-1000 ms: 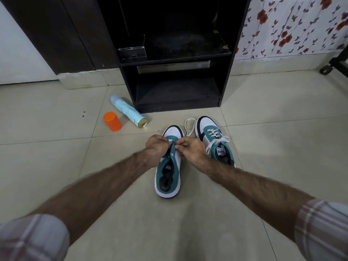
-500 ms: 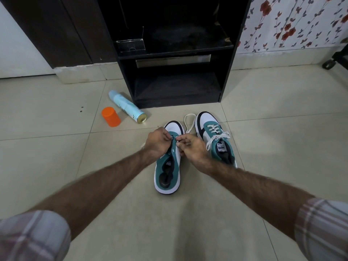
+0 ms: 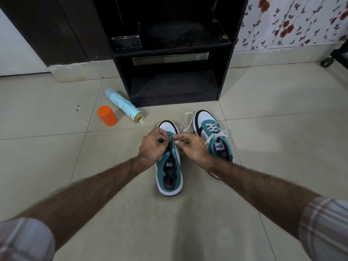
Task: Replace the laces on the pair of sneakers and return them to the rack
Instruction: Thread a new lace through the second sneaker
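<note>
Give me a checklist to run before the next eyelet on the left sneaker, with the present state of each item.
1. Both hands on the lace: ok. The left hand and right hand pinch the white lace at the front eyelets.
2. Left sneaker flat on the floor, toe toward the rack: ok.
3. Remaining eyelets free: ok; the ones behind the hands show no lace.
4. Lace ends even: cannot tell; only a loop on the floor shows.
5. Right sneaker laced and tied: ok.
6. Spray can and orange cap away from the work: ok.
</note>
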